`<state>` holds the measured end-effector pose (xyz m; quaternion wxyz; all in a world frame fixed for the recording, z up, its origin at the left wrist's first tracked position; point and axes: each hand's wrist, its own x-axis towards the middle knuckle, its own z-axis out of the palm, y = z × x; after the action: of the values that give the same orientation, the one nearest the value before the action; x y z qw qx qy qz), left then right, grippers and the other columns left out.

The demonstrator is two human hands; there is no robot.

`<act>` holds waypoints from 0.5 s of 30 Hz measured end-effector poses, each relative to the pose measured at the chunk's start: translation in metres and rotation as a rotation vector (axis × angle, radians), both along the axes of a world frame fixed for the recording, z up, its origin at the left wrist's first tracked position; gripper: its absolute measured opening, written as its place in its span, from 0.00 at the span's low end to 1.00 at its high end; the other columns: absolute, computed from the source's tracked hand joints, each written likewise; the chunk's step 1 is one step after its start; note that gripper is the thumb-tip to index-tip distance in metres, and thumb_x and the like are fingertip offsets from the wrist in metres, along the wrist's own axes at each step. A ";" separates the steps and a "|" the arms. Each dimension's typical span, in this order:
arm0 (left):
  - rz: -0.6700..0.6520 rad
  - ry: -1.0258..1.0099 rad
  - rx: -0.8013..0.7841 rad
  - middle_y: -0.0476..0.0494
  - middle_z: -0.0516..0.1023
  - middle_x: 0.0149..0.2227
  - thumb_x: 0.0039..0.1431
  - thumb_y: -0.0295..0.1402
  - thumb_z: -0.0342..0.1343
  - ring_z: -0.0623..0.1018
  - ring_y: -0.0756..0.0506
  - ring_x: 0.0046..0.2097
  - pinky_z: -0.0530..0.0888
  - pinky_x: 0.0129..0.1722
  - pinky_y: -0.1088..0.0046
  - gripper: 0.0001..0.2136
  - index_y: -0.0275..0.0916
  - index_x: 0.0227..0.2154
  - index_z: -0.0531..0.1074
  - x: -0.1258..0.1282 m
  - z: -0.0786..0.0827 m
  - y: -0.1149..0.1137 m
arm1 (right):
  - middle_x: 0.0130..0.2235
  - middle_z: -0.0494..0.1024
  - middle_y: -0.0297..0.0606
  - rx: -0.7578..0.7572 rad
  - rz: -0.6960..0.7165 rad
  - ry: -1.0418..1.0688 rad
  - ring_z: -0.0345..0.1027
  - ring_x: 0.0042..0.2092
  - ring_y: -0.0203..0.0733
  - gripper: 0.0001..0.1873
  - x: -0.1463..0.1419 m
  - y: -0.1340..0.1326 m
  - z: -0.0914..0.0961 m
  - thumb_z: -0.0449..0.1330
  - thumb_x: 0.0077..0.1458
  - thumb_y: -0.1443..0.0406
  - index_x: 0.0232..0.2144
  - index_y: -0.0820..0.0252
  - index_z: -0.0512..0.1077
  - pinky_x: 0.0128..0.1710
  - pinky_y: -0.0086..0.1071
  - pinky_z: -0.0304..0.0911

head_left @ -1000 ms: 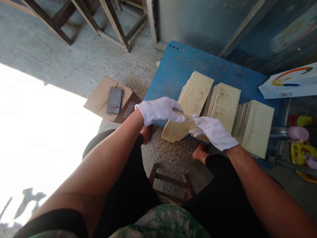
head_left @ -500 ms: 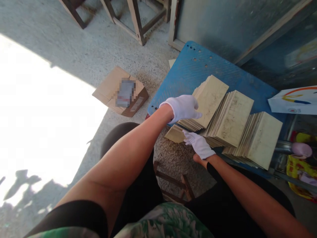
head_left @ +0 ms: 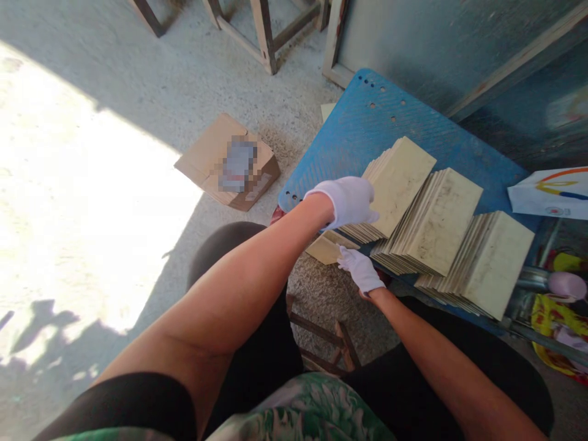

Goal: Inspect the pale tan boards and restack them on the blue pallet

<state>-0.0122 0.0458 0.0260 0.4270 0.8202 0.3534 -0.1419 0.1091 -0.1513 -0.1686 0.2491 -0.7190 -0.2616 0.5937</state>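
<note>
My left hand (head_left: 351, 201), in a white glove, is over the near left edge of a leaning stack of thin beige rectangular boards (head_left: 404, 184). Its fingers are curled, and what they hold, if anything, is hidden. Lower down, my right hand (head_left: 359, 269), also gloved in white, has its fingers at the right end of a beige board (head_left: 324, 247) at the table's near edge. That board lies lower than the stacks and is partly covered by the glove. A second stack (head_left: 448, 211) and a third stack (head_left: 500, 260) lean alongside to the right.
The blue table (head_left: 340, 144) bears the stacks and a white printed bag (head_left: 551, 193). An open cardboard box (head_left: 206, 153) with a blurred item stands on the concrete floor to the left. Wooden stool legs (head_left: 264, 37) are behind. A framed glass panel (head_left: 404, 49) borders the table's back.
My right hand has shifted slightly left, and its fingers have closed in on the low board's end. My left hand stays by the left stack. The whole view has shifted a little.
</note>
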 end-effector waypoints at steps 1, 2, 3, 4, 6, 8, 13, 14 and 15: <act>-0.004 0.013 0.001 0.34 0.76 0.49 0.58 0.41 0.55 0.74 0.37 0.48 0.67 0.50 0.65 0.25 0.33 0.55 0.71 0.001 -0.001 0.000 | 0.40 0.79 0.43 0.002 -0.003 0.000 0.76 0.41 0.43 0.25 0.000 0.001 -0.001 0.58 0.54 0.47 0.41 0.62 0.73 0.40 0.33 0.73; -0.007 0.022 -0.001 0.34 0.76 0.49 0.58 0.41 0.55 0.74 0.38 0.48 0.67 0.50 0.64 0.25 0.32 0.55 0.71 0.002 -0.002 0.000 | 0.39 0.79 0.42 0.001 -0.005 -0.005 0.76 0.41 0.43 0.24 0.001 0.001 -0.001 0.58 0.55 0.47 0.40 0.62 0.73 0.39 0.33 0.73; -0.008 0.026 -0.004 0.35 0.76 0.49 0.58 0.41 0.56 0.74 0.38 0.48 0.67 0.50 0.64 0.25 0.32 0.55 0.71 0.003 -0.003 -0.001 | 0.38 0.79 0.43 0.000 -0.008 -0.016 0.76 0.40 0.43 0.23 0.002 0.002 -0.001 0.57 0.55 0.48 0.38 0.62 0.73 0.38 0.32 0.73; -0.008 0.024 -0.008 0.35 0.76 0.49 0.57 0.41 0.56 0.74 0.38 0.48 0.67 0.50 0.64 0.25 0.32 0.55 0.71 0.004 -0.004 -0.001 | 0.37 0.79 0.43 -0.002 -0.010 -0.030 0.77 0.40 0.44 0.22 0.002 0.003 -0.001 0.57 0.56 0.48 0.36 0.62 0.73 0.37 0.32 0.73; -0.004 0.013 -0.011 0.35 0.77 0.48 0.57 0.40 0.56 0.73 0.37 0.49 0.66 0.51 0.63 0.25 0.33 0.55 0.71 0.006 -0.006 -0.001 | 0.38 0.79 0.43 0.003 -0.017 -0.074 0.77 0.39 0.43 0.21 0.003 0.005 0.000 0.57 0.56 0.50 0.37 0.62 0.74 0.36 0.32 0.73; -0.007 0.012 -0.015 0.34 0.77 0.49 0.56 0.40 0.57 0.73 0.37 0.49 0.66 0.52 0.62 0.25 0.33 0.55 0.71 0.007 -0.008 -0.002 | 0.40 0.79 0.42 0.027 -0.022 -0.127 0.76 0.40 0.43 0.20 0.003 0.004 0.002 0.57 0.56 0.52 0.41 0.62 0.74 0.37 0.33 0.73; -0.037 0.041 0.038 0.31 0.75 0.51 0.58 0.41 0.53 0.73 0.34 0.51 0.66 0.52 0.60 0.24 0.31 0.54 0.72 0.010 -0.012 -0.002 | 0.48 0.77 0.39 0.145 0.027 -0.271 0.74 0.44 0.42 0.20 0.002 0.000 0.022 0.55 0.58 0.52 0.46 0.57 0.75 0.44 0.36 0.72; -0.029 0.045 0.054 0.31 0.75 0.52 0.59 0.40 0.53 0.73 0.34 0.51 0.66 0.52 0.60 0.24 0.32 0.54 0.72 0.010 -0.013 -0.002 | 0.49 0.77 0.39 0.168 0.037 -0.311 0.74 0.44 0.42 0.21 0.004 0.001 0.030 0.55 0.58 0.51 0.46 0.56 0.75 0.45 0.36 0.71; -0.017 0.048 0.066 0.31 0.75 0.52 0.59 0.40 0.52 0.72 0.34 0.52 0.66 0.53 0.61 0.23 0.32 0.54 0.72 0.011 -0.014 -0.001 | 0.49 0.77 0.39 0.185 0.045 -0.345 0.74 0.43 0.42 0.22 0.006 0.002 0.039 0.55 0.58 0.51 0.47 0.56 0.75 0.46 0.36 0.71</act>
<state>-0.0015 0.0443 0.0125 0.3896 0.8332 0.3611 -0.1534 0.1150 -0.1489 -0.1291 0.2520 -0.7783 -0.3699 0.4404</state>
